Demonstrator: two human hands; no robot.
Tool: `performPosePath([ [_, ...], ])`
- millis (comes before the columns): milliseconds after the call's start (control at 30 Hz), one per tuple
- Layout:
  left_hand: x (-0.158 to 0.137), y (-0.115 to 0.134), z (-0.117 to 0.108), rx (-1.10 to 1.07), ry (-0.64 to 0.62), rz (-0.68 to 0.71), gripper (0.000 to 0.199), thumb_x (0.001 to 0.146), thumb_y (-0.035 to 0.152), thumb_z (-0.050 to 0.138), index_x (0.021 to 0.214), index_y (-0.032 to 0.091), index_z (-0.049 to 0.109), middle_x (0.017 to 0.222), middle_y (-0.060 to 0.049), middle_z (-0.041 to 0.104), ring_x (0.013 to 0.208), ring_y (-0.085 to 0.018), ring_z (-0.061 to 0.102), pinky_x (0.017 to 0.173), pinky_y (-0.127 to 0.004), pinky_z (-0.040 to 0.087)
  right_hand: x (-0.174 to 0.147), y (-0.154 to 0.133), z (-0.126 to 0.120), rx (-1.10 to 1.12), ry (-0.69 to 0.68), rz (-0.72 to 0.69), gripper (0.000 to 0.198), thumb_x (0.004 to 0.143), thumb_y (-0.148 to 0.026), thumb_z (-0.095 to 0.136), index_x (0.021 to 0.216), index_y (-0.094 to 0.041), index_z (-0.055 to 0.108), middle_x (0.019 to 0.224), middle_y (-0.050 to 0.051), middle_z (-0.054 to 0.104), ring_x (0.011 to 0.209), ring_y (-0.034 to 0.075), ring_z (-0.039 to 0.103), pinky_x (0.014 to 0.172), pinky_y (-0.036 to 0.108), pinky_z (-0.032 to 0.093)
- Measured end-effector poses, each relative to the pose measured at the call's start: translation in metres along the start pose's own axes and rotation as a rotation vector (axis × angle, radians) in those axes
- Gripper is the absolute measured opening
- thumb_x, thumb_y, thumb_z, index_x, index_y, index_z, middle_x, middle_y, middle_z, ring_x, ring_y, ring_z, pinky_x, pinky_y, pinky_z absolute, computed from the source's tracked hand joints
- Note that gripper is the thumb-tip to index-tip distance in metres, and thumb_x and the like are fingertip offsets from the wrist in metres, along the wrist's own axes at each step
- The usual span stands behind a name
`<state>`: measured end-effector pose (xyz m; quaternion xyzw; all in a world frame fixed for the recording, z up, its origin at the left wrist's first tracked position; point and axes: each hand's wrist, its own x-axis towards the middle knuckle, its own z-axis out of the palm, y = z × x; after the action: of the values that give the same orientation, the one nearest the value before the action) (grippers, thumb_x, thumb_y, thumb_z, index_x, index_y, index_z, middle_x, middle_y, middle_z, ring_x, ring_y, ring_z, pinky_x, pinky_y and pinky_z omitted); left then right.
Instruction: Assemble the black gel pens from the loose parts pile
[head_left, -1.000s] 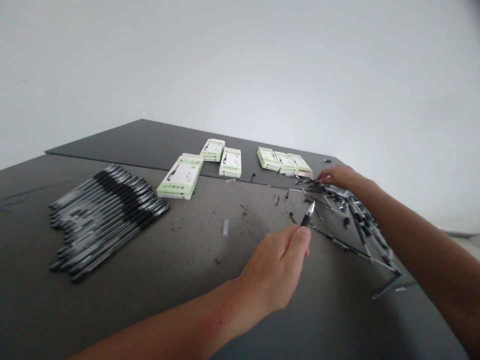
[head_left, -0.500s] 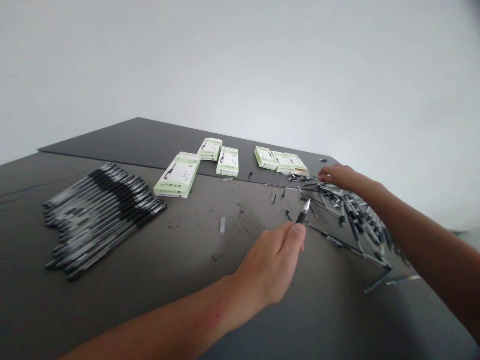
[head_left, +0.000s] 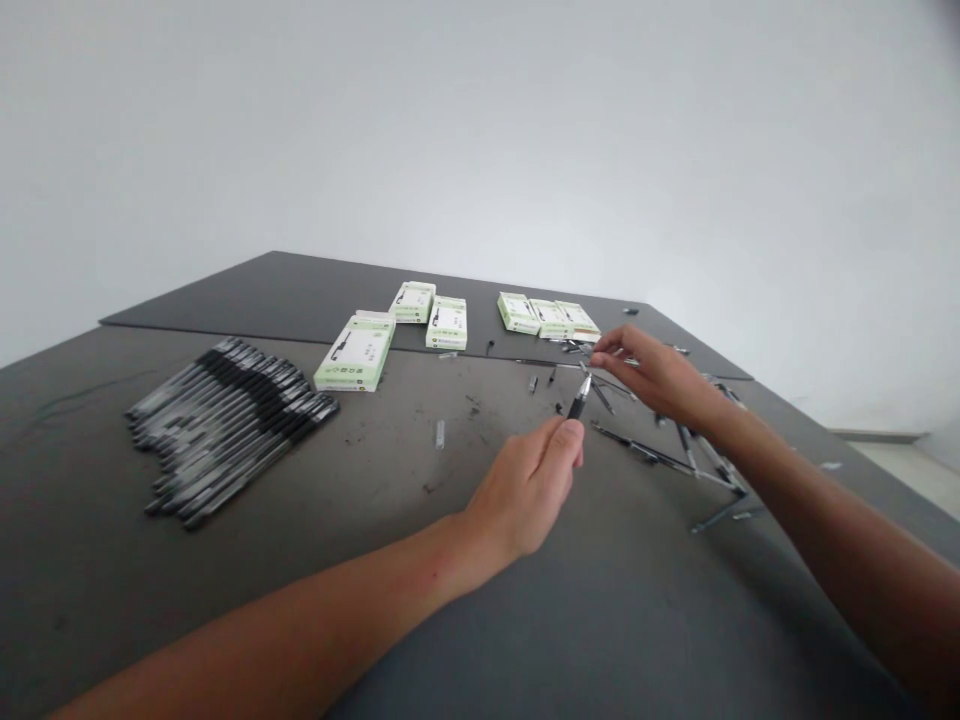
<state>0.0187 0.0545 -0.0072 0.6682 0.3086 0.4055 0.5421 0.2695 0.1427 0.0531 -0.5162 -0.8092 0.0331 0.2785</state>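
Observation:
My left hand (head_left: 529, 480) is closed around a pen (head_left: 577, 402) with a black grip and a silver cone tip that points up and away. Just beyond that tip is my right hand (head_left: 645, 370), its thumb and fingers pinched together. Something small and greyish shows at those fingertips, too small to name. Under and beside my right forearm lie loose pens and pen parts (head_left: 686, 460), partly hidden by the arm. To the left, a row of black-gripped clear pens (head_left: 240, 420) lies side by side on the dark table (head_left: 337, 580).
Pale green and white pen boxes stand in two groups: one at centre left (head_left: 356, 352), another at the back right (head_left: 551, 318). A clear cap (head_left: 440, 434) and small dark bits lie mid-table. A wall (head_left: 465, 140) rises behind the table.
My right hand has moved left from the loose pen pile to the tip of the held pen, fingers pinched. My left hand keeps its hold. The view has shifted slightly.

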Motion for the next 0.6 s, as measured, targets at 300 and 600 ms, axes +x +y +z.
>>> performPosePath([
  [300,-0.037,0.015,-0.011,0.181,0.038,0.077,0.047,0.116,0.056,0.03,0.096,0.022,0.055,0.062,0.007,0.044,0.055,-0.013,0.044,0.059,-0.028,0.034,-0.022,-0.092,0.033,0.735,-0.009,0.014,0.037,0.102,-0.05,0.065,0.127,-0.022,0.067,0.102,0.006,0.072,0.096,0.02,0.068,0.086,0.036,0.055],
  [600,-0.095,0.021,-0.041,0.112,0.198,-0.01,0.036,0.114,0.056,0.039,0.109,0.023,0.052,0.063,0.01,0.04,0.05,-0.01,0.033,0.051,-0.024,0.03,-0.038,-0.121,0.044,1.218,-0.119,0.211,0.026,0.089,-0.043,0.083,0.104,-0.022,0.081,0.083,-0.001,0.066,0.068,0.01,0.057,0.067,0.026,0.045],
])
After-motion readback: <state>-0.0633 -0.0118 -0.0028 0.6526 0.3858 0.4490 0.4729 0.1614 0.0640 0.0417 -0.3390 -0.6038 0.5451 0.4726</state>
